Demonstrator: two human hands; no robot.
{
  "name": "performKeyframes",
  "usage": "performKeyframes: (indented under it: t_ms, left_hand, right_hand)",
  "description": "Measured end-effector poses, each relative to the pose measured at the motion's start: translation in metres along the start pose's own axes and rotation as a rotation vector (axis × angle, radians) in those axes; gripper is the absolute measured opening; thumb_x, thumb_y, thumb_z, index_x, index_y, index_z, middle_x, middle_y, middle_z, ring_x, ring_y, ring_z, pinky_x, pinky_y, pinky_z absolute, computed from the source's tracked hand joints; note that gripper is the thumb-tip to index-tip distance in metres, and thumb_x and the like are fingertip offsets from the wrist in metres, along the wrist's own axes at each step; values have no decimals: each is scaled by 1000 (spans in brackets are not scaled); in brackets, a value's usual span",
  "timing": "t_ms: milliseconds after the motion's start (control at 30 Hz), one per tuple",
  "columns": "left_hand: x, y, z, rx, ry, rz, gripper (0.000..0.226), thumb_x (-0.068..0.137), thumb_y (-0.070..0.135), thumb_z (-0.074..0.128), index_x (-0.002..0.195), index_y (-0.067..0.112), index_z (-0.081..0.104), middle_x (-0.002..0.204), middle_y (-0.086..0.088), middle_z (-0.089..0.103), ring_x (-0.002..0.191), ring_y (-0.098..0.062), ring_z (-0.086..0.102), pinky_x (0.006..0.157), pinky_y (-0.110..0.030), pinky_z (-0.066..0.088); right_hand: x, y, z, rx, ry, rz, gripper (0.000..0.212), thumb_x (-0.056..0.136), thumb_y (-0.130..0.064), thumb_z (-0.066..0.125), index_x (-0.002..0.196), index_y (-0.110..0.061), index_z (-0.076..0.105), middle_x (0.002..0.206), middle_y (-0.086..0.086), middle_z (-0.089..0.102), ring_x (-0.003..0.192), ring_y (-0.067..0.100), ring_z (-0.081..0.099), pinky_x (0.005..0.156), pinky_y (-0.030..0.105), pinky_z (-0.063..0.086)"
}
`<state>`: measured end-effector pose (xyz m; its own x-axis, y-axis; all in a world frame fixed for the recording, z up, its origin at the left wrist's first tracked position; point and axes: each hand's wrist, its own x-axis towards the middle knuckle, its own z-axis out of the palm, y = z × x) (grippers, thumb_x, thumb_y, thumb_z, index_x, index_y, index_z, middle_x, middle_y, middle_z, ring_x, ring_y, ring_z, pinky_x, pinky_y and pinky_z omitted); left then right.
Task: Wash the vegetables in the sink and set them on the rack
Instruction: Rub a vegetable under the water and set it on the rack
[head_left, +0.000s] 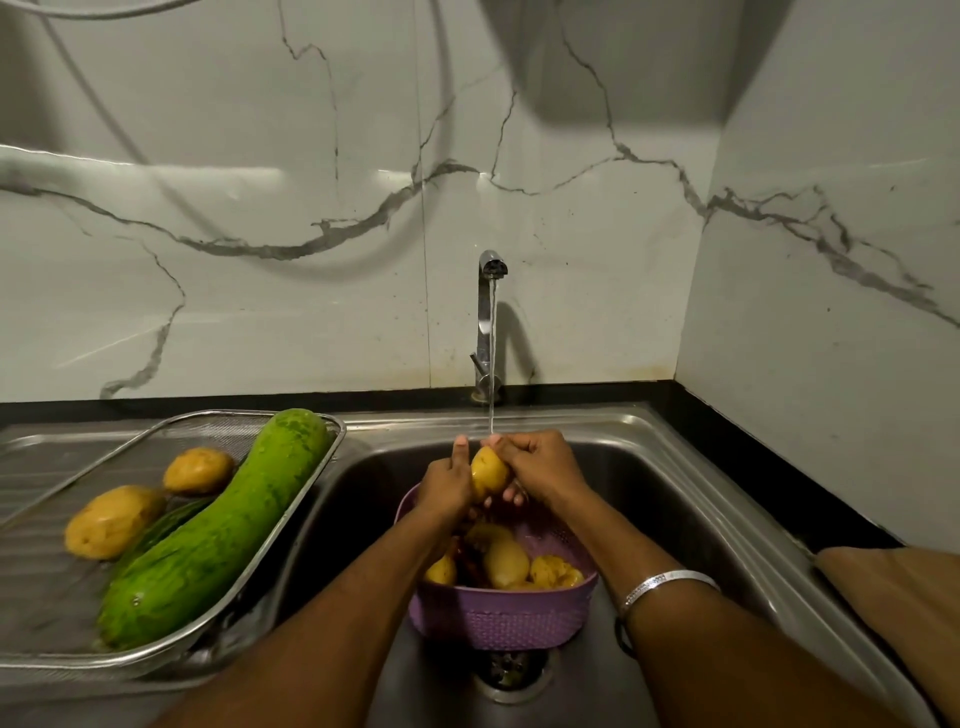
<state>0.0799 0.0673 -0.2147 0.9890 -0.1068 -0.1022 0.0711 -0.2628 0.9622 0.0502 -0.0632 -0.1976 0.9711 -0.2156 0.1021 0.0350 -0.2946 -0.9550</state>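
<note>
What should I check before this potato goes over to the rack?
1. Grip: left hand and right hand both hold the potato: ok.
2. Rinse: tap running, stream lands by the fingers: ok.
3. Potato fully clean: cannot tell.
4. Room on the rack: two potatoes and a gourd there, gaps remain: ok.
5. Purple basket holds more potatoes: task not finished.
</note>
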Motion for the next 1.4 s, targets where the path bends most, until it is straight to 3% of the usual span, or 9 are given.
performKeyframes:
  t_ms: [200,367,467,533,667,933,1133,1300,1400]
  left_hand:
    - [1,-1,-1,-41,-17,-39,67,105,56,23,104,3,64,72,-12,64,61,-20,59,58,-27,47]
    - [2,-1,0,-122,-41,-41,64,105,55,22,103,8,66,84,-12,70,80,-23,67,77,-37,56]
    - [0,2,-1,-81,-25,-48,65,105,55,20,106,7,64,73,-10,65,62,-18,59,59,-27,49]
    - [0,2,-1,-58,-22,-36,65,106,55,20,104,7,63,67,-9,61,54,-16,53,52,-23,42]
    - [1,0,-4,-58,10,-24,57,106,52,21,96,11,59,69,-10,61,59,-18,54,55,-26,43]
    - [9,-6,-6,-39,-26,-58,70,105,56,22,117,2,64,94,-21,68,75,-24,61,60,-28,46]
    - [7,1,-7,-297,-51,-218,66,104,57,26,99,2,61,58,-9,53,40,-13,41,40,-17,31]
    - [-1,7,-1,-378,-120,-205,70,104,58,26,85,2,63,63,-11,58,38,-11,40,37,-15,28]
    - [3,3,3,-314,-113,-152,73,102,61,26,100,0,66,71,-15,57,44,-15,46,45,-21,36]
  right_hand:
    - [3,3,4,0,-13,33,30,106,-28,50,122,-11,69,73,13,71,44,10,62,44,18,48]
    - [3,1,8,5,-26,-44,24,98,-29,66,121,-24,71,104,-3,70,96,12,65,69,16,50]
    - [3,-2,6,-41,52,-52,25,100,-33,62,116,-17,74,75,7,72,56,9,63,50,16,48]
    - [3,-3,4,-40,48,-36,29,102,-32,58,117,-14,75,67,13,71,44,12,61,46,20,50]
    - [0,-8,2,63,-74,23,28,102,-24,58,127,-16,68,78,13,72,49,13,64,51,22,52]
    - [-7,-11,-2,201,-122,129,33,91,-17,74,124,-21,72,88,17,78,61,18,71,55,23,58]
    - [-7,-15,3,374,-109,168,23,98,-19,65,117,-27,74,84,10,77,53,12,61,47,20,52]
    - [-5,-13,9,428,19,227,25,90,-39,75,110,-23,76,84,12,71,52,13,56,43,23,48]
    - [-5,-16,8,390,120,237,32,84,-44,79,100,-17,74,70,8,69,46,11,54,44,23,49]
